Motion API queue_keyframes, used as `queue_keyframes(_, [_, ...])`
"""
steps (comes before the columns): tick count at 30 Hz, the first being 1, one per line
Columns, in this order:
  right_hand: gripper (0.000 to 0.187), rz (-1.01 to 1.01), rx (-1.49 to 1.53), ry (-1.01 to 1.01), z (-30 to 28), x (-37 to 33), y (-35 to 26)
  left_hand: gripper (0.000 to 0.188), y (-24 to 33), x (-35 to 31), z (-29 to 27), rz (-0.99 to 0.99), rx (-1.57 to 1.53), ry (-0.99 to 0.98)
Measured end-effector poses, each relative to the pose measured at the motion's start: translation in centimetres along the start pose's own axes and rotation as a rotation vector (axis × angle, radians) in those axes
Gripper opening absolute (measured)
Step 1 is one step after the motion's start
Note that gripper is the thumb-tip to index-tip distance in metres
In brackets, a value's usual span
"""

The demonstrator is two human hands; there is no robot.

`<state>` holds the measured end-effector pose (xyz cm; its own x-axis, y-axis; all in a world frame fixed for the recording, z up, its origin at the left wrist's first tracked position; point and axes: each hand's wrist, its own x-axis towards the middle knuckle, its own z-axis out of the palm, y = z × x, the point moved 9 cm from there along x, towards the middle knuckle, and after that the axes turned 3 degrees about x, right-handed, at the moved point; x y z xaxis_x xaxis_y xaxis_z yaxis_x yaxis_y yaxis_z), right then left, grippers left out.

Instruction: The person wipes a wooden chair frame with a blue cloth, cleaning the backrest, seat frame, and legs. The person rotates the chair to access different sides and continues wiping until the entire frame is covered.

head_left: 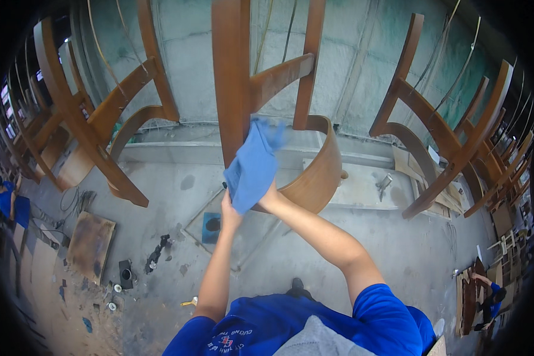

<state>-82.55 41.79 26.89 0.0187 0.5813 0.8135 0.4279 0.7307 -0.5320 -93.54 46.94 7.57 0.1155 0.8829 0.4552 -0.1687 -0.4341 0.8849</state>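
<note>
A blue cloth point(252, 172) lies against the lower end of a brown wooden chair frame point(230, 71) hanging in front of me. Its upper edge is smeared by motion. My left hand point(230, 207) is closed at the cloth's lower left side, by the end of the frame's upright. My right hand point(269, 197) presses into the cloth from the right, its fingers mostly covered by the fabric. Just beyond my right wrist is the frame's curved wooden band point(320, 172).
More wooden chair frames hang at left point(95, 142) and right point(445, 148) from thin cords. A stained board point(91, 246) and a paintbrush point(190, 301) are on the floor. Co-workers in blue are at the far left point(12, 202) and far right point(491, 305).
</note>
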Motion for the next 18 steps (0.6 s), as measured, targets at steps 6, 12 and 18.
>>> queue_keyframes(6, [0.043, 0.61, 0.649, -0.207, -2.1, 0.6, 4.8, 0.083, 0.8, -0.5, 1.0, 0.031, -0.169, -0.061])
queue_keyframes(12, [0.038, 1.194, 0.952, -0.653, 1.7, -6.2, 4.1, 0.092, -1.0, -2.9, -0.6, 0.038, -0.119, 0.068])
queue_keyframes(18, [0.043, 1.195, 1.116, -0.927, 6.5, -3.8, 6.1, 0.104, -1.3, -6.5, -3.0, 0.034, 0.363, 0.498])
